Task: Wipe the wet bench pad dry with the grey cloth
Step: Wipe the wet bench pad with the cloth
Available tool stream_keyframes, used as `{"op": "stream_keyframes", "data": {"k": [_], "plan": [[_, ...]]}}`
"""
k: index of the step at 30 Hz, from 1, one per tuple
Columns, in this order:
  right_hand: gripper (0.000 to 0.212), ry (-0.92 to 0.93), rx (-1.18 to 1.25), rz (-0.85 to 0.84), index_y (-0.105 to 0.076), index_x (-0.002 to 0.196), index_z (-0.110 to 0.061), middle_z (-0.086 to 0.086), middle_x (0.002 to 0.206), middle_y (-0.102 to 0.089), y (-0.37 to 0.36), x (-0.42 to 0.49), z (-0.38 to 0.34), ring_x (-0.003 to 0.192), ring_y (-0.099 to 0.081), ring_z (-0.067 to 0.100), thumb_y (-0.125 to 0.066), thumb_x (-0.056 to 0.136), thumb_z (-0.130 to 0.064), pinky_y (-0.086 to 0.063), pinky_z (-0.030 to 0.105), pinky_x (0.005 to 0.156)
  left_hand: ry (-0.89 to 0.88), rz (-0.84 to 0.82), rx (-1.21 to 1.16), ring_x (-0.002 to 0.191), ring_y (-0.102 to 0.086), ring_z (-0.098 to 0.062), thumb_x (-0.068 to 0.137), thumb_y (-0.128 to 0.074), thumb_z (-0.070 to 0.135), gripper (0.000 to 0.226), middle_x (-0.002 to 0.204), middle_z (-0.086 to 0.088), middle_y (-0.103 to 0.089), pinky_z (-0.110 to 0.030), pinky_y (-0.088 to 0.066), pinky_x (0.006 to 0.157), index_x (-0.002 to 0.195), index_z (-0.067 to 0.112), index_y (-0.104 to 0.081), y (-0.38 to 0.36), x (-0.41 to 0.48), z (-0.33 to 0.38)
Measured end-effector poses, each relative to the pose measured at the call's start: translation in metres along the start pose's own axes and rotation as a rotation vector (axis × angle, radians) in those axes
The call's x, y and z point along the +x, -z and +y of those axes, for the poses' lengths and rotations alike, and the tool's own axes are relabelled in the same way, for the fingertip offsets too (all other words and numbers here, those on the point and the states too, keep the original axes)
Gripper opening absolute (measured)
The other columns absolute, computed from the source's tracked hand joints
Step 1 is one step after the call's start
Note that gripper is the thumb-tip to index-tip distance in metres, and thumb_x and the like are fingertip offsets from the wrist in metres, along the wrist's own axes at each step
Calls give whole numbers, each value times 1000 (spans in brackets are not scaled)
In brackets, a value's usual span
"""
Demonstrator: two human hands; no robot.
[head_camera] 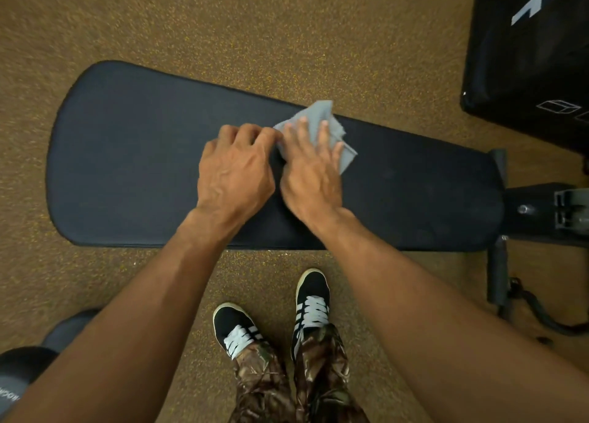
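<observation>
The grey cloth [318,132] lies crumpled near the middle of the black bench pad [134,167], toward its far edge. The right hand [310,171] presses flat on it, fingers spread, grasping nothing — probably so the palm spreads pressure across the fabric. The left hand [236,171] rests just beside, fingers curled at the cloth's near corner; whether its grip pinches that corner I cannot tell — likely it steadies or bunches the cloth.

Speckled brown floor [287,24]; black sneakers [312,301] (white laces), camouflage trousers [322,375], a black box [535,56] top right.
</observation>
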State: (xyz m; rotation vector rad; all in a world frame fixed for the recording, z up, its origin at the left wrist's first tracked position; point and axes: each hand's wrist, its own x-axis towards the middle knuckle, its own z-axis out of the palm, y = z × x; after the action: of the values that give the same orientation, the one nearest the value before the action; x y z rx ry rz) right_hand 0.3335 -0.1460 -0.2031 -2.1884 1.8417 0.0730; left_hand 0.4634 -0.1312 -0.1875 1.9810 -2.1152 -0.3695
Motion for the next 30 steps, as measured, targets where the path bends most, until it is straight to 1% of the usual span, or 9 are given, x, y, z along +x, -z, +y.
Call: {"op": "stream_keyframes", "data": {"k": [2, 5, 11, 14, 18, 22, 26, 28, 30], "plan": [[65, 125, -1, -64, -18, 157, -18, 5, 165, -11, 2, -12, 7, 151, 1, 37, -30, 94, -6, -4, 58, 120, 13, -9, 7, 108, -55, -40, 88, -39, 22, 46, 124, -9, -64, -48, -47, 80, 130, 23, -59, 1, -2, 1], [66, 131, -72, -78, -21, 156, -18, 6, 165, -14, 13, -22, 60, 151, -1, 37, -30, 92, -3, -4, 50, 123, -12, -56, -20, 111, -53, -40, 87, -49, 15, 47, 127, -10, -62, -50, -46, 83, 133, 23, -58, 2, -3, 5], [70, -415, -235, -142, -20, 154, -6, 19, 160, -18, 53, -63, 193, 144, -11, 50, -51, 92, -10, -19, 59, 116, -114, -82, -65, 107, -55, -39, 85, -48, 18, 45, 121, -9, -63, -49, -48, 79, 128, 22, -59, -2, -12, 22], [67, -522, -83, -118, -21, 153, -2, 23, 159, -21, 46, -71, 186, 144, -10, 52, -48, 92, -7, -20, 59, 116, -125, -79, -85, 106, -54, -38, 86, -53, 14, 43, 121, -8, -63, -48, -47, 78, 128, 22, -60, -9, -18, 32], [63, -255, 85, 73, -42, 143, 4, 28, 148, -42, 7, -60, 98, 140, -28, 53, -38, 82, -10, -21, 66, 114, -145, -94, -47, 110, -52, -38, 88, -51, 15, 44, 124, -7, -62, -48, -45, 82, 130, 24, -58, -17, -18, 43], [64, 15, 111, 51, -32, 152, -14, 7, 161, -27, -9, -69, 35, 150, -10, 38, -40, 90, -2, -6, 56, 121, -62, -91, -31, 114, -51, -37, 96, -41, 21, 40, 129, -7, -60, -49, -44, 86, 133, 26, -55, -17, -19, 43], [64, 171, -6, 14, -31, 153, -21, 1, 163, -24, 0, -70, 78, 151, -9, 34, -38, 93, -2, -7, 49, 121, -28, -81, 5, 113, -50, -39, 94, -48, 14, 40, 130, -11, -59, -52, -44, 87, 132, 24, -55, -19, -21, 39], [65, 137, -41, -33, -30, 154, -20, 2, 163, -22, 8, -77, 113, 151, -8, 34, -34, 91, -3, -7, 48, 121, -39, -97, 23, 114, -49, -41, 92, -51, 13, 42, 130, -12, -59, -53, -44, 89, 132, 22, -57, -23, -28, 46], [66, -1, -76, -20, -28, 154, -18, 4, 163, -21, 19, -86, 153, 151, -6, 36, -31, 90, -5, -7, 49, 121, -96, -105, 28, 117, -49, -39, 93, -54, 19, 39, 132, -10, -59, -52, -43, 92, 131, 22, -59, -26, -34, 60]]}}
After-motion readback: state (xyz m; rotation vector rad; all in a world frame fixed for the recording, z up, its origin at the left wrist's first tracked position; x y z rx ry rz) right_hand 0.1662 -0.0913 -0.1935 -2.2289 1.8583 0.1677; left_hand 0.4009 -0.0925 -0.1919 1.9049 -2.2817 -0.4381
